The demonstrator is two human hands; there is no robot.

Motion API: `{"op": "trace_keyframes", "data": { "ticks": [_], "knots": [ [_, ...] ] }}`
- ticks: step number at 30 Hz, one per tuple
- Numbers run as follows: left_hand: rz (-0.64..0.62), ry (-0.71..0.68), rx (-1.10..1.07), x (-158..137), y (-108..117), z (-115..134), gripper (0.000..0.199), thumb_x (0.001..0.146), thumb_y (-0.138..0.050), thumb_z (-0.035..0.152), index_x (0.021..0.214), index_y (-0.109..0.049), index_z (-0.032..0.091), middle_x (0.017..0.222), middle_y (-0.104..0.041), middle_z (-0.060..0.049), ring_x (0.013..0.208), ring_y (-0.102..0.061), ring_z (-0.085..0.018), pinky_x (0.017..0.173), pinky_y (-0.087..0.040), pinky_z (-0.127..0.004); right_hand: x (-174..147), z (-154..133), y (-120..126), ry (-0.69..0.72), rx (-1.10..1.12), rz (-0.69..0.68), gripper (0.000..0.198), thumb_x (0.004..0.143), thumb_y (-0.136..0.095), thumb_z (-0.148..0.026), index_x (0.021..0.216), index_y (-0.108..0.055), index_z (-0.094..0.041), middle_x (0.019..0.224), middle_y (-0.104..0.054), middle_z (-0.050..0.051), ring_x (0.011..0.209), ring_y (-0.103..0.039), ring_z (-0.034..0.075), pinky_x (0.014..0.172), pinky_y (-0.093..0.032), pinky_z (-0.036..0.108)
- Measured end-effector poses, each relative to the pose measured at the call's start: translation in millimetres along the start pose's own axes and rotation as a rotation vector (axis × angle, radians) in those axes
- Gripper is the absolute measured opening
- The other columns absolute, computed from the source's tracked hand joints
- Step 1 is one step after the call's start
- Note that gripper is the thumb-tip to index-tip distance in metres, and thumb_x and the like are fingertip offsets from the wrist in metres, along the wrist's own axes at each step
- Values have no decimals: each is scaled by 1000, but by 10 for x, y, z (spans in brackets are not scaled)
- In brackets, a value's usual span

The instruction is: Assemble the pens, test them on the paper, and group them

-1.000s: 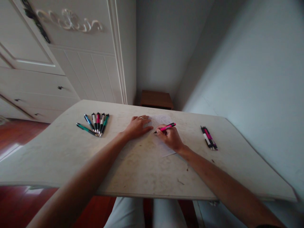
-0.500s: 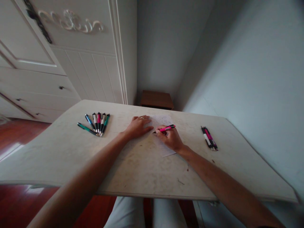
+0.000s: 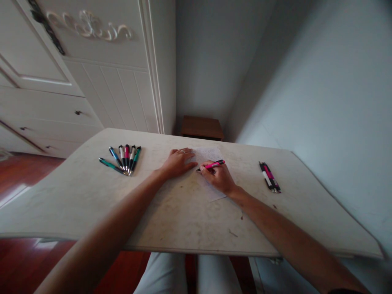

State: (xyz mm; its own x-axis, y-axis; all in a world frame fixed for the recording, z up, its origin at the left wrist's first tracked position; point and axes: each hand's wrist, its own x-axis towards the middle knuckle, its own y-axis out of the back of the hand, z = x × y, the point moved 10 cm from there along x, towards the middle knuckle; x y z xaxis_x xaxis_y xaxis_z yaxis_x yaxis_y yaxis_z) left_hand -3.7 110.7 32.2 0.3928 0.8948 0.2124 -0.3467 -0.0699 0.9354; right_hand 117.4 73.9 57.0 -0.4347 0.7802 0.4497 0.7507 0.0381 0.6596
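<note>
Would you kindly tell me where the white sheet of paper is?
In the head view, the sheet lies centrally on the white table, partly beneath the left hand and right hand.

A pale, blotchy tabletop [image 3: 76, 204] with a thin rim carries everything here. Toward its left, six pens [image 3: 127, 153] lie spread in a fan, two green, two white, one blue and one pinkish red, their tips gathered at the near end. Near the middle lies a sheet of paper [image 3: 208, 153], partly hidden, with faint marks across its far part. Toward the right, three pens [image 3: 269, 174] lie close together, and small dark specks [image 3: 241, 218] dot the near area
</note>
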Motion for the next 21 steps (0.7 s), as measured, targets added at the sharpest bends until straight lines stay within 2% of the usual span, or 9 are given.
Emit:
{"op": "trace_keyframes", "data": {
  "ticks": [14, 21],
  "knots": [
    [-2, 1, -7, -5, 9, 16, 45, 93, -47, 49, 127, -60, 22, 140, -54, -10, 134, -45, -23, 112, -30, -41, -4, -6, -4, 3, -6, -5, 23, 87, -51, -28, 82, -70, -16, 73, -69, 4, 57, -54, 13, 57, -39, 24],
    [3, -7, -11, 0, -17, -9, 45, 93, -46, 51, 126, -60, 25, 141, -54, -8, 134, -44, -22, 112, -29, -41, -16, 12, 33, 1, 20, 30, 22, 86, -52, -28, 82, -70, -17, 74, -70, 4, 58, -55, 14, 59, -41, 25]
  ]
}}
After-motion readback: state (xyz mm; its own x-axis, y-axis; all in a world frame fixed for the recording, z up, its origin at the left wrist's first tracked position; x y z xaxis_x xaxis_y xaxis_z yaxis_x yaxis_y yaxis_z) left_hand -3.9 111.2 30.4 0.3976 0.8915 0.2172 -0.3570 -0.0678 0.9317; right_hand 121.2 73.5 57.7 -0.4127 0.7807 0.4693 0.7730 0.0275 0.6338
